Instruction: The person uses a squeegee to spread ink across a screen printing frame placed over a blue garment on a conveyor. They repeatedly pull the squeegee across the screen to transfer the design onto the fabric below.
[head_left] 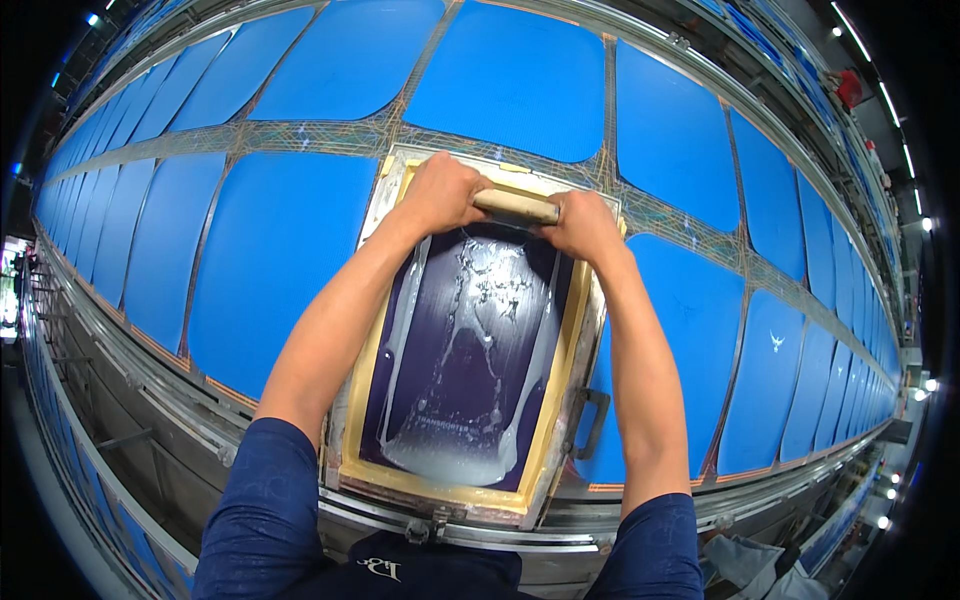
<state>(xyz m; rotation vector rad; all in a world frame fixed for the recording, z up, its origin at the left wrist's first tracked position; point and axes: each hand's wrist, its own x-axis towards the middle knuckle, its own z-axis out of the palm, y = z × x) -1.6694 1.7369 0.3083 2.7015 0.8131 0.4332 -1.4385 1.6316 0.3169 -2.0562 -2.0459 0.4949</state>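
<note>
Hanging onto 1 pale handle (515, 206) w/ L hand (443, 195) + R hand (583, 222), upper ctr of frame, above 1 yellow-edged screen (557, 385) amid 2 rows of blue panels (280, 265).

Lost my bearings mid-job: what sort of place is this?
Probably a screen-printing workshop: rows of flat blue panels, a yellow-edged rectangular screen frame and a pale rounded squeegee handle.

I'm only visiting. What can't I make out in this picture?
All in the head view:
Ends of the pale handle: hidden by the left grip and right grip.
Surface beneath the framed screen: covered by it.
Far blue panels: too small for detail.
Dark blue shirt: cut off by the lower edge.
</note>
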